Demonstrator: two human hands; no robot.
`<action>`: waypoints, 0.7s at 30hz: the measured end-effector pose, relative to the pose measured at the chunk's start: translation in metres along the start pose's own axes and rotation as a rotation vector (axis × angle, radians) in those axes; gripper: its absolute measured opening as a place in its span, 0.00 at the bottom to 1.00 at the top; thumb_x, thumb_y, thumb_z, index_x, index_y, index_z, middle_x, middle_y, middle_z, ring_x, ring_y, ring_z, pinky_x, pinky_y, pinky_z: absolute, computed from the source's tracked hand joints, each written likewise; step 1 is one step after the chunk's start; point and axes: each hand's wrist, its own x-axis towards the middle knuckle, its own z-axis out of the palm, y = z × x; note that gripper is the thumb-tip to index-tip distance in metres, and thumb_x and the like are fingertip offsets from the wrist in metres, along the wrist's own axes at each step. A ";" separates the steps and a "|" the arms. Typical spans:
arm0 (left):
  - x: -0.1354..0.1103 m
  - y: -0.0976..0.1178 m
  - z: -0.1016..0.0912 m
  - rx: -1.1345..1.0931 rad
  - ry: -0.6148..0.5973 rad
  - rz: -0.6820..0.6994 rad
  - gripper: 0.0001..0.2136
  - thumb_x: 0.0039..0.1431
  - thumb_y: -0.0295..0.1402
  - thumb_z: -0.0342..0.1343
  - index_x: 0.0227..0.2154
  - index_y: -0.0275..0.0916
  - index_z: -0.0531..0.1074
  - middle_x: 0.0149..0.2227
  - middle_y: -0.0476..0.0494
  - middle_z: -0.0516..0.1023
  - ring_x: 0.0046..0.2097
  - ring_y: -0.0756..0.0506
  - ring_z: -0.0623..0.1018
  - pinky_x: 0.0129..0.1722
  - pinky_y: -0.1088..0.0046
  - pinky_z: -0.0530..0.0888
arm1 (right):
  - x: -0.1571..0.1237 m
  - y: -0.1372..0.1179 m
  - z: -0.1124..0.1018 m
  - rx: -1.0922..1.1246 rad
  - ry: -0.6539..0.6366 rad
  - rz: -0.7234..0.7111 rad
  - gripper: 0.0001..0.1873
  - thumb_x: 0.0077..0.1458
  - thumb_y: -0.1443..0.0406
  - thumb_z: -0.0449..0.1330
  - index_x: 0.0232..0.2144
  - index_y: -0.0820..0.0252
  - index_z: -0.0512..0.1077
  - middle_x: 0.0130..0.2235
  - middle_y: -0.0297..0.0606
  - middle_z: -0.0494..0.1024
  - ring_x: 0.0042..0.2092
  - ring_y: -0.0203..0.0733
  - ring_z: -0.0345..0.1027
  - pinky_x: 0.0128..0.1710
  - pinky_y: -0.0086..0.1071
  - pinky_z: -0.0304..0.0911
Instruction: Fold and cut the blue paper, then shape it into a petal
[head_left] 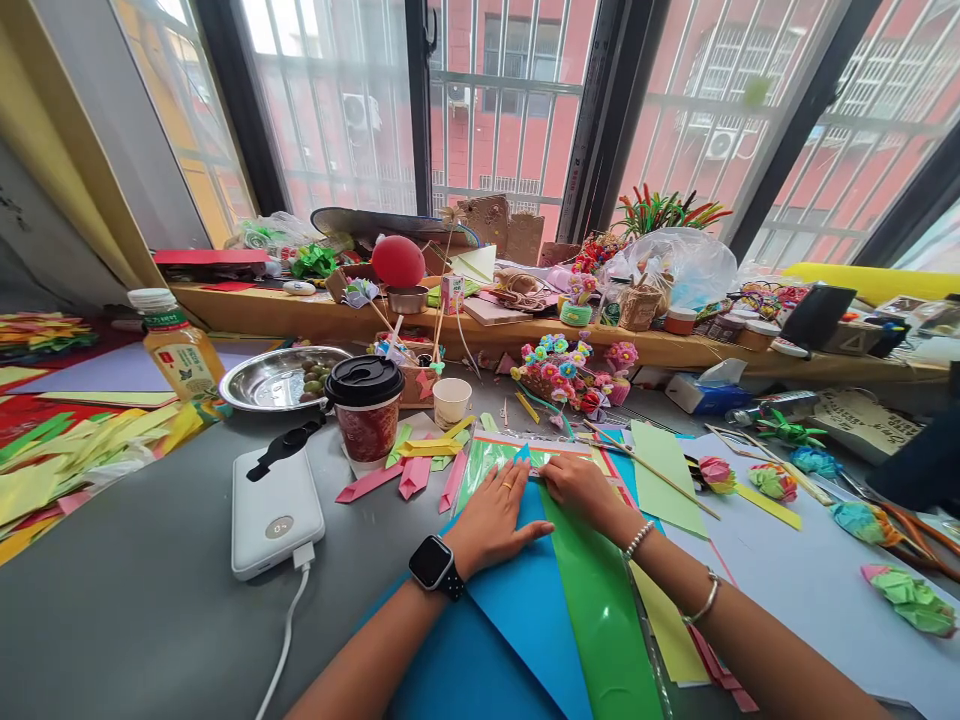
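Observation:
A large sheet of blue paper (pixel 517 625), with a folded flap, lies in front of me on a green plastic-wrapped pack (pixel 600 620). My left hand (pixel 491 515) rests flat on the blue paper, its fingers stretched toward the pointed top and the thumb out to the right. Close by those fingertips, my right hand (pixel 577 488) has its fingers curled together at the paper's upper tip, where they appear to pinch the edge. The exact grip is partly hidden by the knuckles.
To the left are a white power bank (pixel 276 515) with a cable, a lidded coffee cup (pixel 365 410), a steel bowl (pixel 259 378) and a juice bottle (pixel 180 350). Folded paper strips (pixel 416 470) lie beyond the pack. At right are a wooden stick (pixel 660 473) and paper flowers (pixel 772 482).

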 end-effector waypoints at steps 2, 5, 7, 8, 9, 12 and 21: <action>0.000 0.000 0.001 0.011 0.000 -0.003 0.40 0.53 0.56 0.31 0.57 0.24 0.45 0.60 0.30 0.46 0.61 0.39 0.47 0.58 0.58 0.48 | -0.005 0.000 0.000 0.003 0.005 -0.025 0.09 0.53 0.73 0.52 0.29 0.65 0.73 0.30 0.42 0.75 0.32 0.40 0.67 0.27 0.29 0.55; 0.001 -0.001 0.002 0.040 0.008 -0.006 0.37 0.55 0.54 0.29 0.57 0.25 0.45 0.60 0.31 0.47 0.61 0.39 0.47 0.57 0.58 0.50 | -0.015 -0.002 -0.002 0.008 0.014 -0.071 0.08 0.52 0.72 0.53 0.30 0.64 0.73 0.29 0.40 0.75 0.31 0.40 0.67 0.27 0.29 0.55; 0.002 -0.001 0.003 0.055 0.012 -0.005 0.36 0.56 0.52 0.28 0.57 0.25 0.47 0.60 0.31 0.48 0.61 0.39 0.48 0.57 0.59 0.50 | -0.023 -0.005 -0.004 0.011 0.021 -0.106 0.07 0.52 0.71 0.54 0.30 0.63 0.73 0.29 0.39 0.75 0.31 0.40 0.67 0.26 0.29 0.56; 0.002 -0.002 0.003 0.060 0.014 -0.005 0.35 0.57 0.51 0.28 0.57 0.25 0.47 0.60 0.31 0.49 0.60 0.39 0.48 0.57 0.59 0.51 | -0.027 -0.007 -0.004 0.012 0.024 -0.121 0.07 0.52 0.71 0.54 0.31 0.63 0.73 0.29 0.39 0.75 0.31 0.40 0.67 0.26 0.29 0.56; 0.002 -0.002 0.004 0.063 0.015 -0.005 0.34 0.57 0.51 0.28 0.57 0.26 0.47 0.60 0.31 0.49 0.60 0.39 0.48 0.57 0.59 0.51 | -0.030 -0.008 -0.005 0.013 0.025 -0.133 0.07 0.52 0.72 0.54 0.31 0.63 0.73 0.29 0.38 0.76 0.31 0.40 0.67 0.26 0.29 0.56; 0.003 -0.003 0.005 0.074 0.020 -0.007 0.32 0.59 0.49 0.28 0.57 0.28 0.49 0.60 0.32 0.49 0.60 0.40 0.48 0.57 0.59 0.51 | -0.041 -0.012 -0.004 0.017 0.068 -0.172 0.08 0.53 0.72 0.54 0.32 0.62 0.72 0.29 0.37 0.76 0.30 0.39 0.67 0.26 0.30 0.57; 0.004 -0.001 0.006 0.137 0.015 -0.007 0.25 0.61 0.43 0.33 0.55 0.32 0.55 0.59 0.31 0.50 0.60 0.38 0.48 0.56 0.56 0.52 | -0.072 -0.018 -0.003 0.011 0.288 -0.327 0.08 0.54 0.72 0.52 0.32 0.66 0.72 0.26 0.38 0.75 0.26 0.39 0.65 0.22 0.31 0.59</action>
